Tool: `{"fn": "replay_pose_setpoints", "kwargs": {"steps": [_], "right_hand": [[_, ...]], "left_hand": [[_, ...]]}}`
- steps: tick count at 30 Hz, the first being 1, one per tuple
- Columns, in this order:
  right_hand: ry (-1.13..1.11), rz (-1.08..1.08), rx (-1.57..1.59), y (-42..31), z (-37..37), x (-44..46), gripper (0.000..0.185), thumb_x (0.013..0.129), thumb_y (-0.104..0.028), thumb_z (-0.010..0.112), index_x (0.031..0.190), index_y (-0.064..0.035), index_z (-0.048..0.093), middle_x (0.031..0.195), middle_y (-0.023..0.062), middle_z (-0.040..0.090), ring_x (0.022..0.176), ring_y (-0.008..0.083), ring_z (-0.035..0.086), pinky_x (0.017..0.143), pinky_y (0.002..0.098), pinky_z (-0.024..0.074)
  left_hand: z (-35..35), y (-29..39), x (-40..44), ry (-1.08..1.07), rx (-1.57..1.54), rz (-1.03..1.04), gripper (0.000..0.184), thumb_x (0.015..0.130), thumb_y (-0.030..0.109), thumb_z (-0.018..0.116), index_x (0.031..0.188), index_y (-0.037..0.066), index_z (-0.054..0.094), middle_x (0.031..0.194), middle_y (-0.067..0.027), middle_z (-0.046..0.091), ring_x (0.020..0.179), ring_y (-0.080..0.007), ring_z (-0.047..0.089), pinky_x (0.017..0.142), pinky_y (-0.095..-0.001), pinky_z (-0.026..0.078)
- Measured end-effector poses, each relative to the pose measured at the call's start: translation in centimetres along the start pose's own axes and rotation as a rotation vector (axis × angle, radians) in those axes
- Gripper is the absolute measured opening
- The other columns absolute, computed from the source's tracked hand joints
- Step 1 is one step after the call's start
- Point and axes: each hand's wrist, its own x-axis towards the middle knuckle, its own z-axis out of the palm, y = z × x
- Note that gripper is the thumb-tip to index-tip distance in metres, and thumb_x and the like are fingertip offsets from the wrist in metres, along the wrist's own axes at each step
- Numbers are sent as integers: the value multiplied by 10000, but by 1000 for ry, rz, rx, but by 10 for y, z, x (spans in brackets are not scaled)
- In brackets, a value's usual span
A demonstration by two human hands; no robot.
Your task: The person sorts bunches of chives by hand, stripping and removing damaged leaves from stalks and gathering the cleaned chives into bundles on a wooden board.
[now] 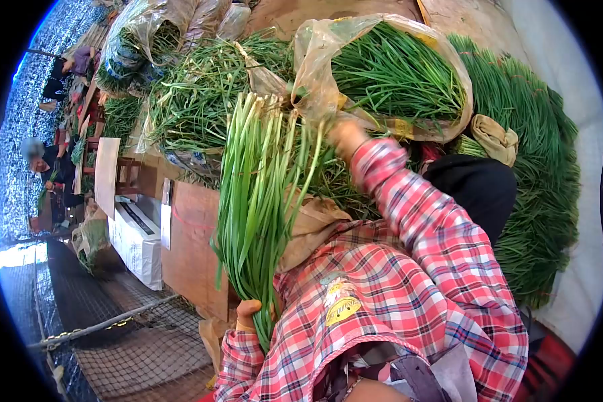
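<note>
A long bunch of garlic chives with pale stem ends and flat green leaves lies across in front of me. My left hand is closed around its leafy end, low beside my plaid shirt. Close to the pale stem ends is my right hand, blurred by motion, its fingers hard to make out. One stalk leans away from the bunch toward that hand; whether the fingers touch it, I cannot tell.
Loose chives and trimmings are heaped beyond the bunch. A clear plastic bag holds more chives, and tied bundles line the right. At left are a wooden board, a white box, netting and other people.
</note>
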Motion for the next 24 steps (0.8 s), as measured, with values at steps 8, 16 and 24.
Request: {"fn": "replay_pose_setpoints", "kwargs": {"steps": [8, 16, 24], "right_hand": [[-114, 570, 835, -99, -110, -13, 223, 832, -246, 626, 988, -88, 601, 596, -41, 478, 410, 35, 348, 304, 192, 224], [-774, 316, 271, -137, -9, -38, 517, 708, -301, 740, 1057, 19, 535, 596, 56, 578, 400, 107, 477, 352, 248, 370], [-533, 251, 314, -102, -7, -32, 297, 774, -255, 682, 947, -26, 606, 613, 44, 575, 437, 107, 504, 349, 228, 384]], "left_hand": [[6, -2, 3, 159, -50, -13, 472, 643, 162, 661, 1048, -27, 508, 637, -107, 567, 490, -185, 523, 419, -263, 412], [-15, -2, -5, 291, 73, -118, 493, 655, 144, 662, 1089, -40, 515, 755, -167, 618, 568, -228, 594, 479, -283, 486], [-23, -8, 0, 378, 158, -95, 534, 657, 97, 639, 1159, -25, 503, 1018, -125, 607, 839, -230, 602, 751, -315, 507]]}}
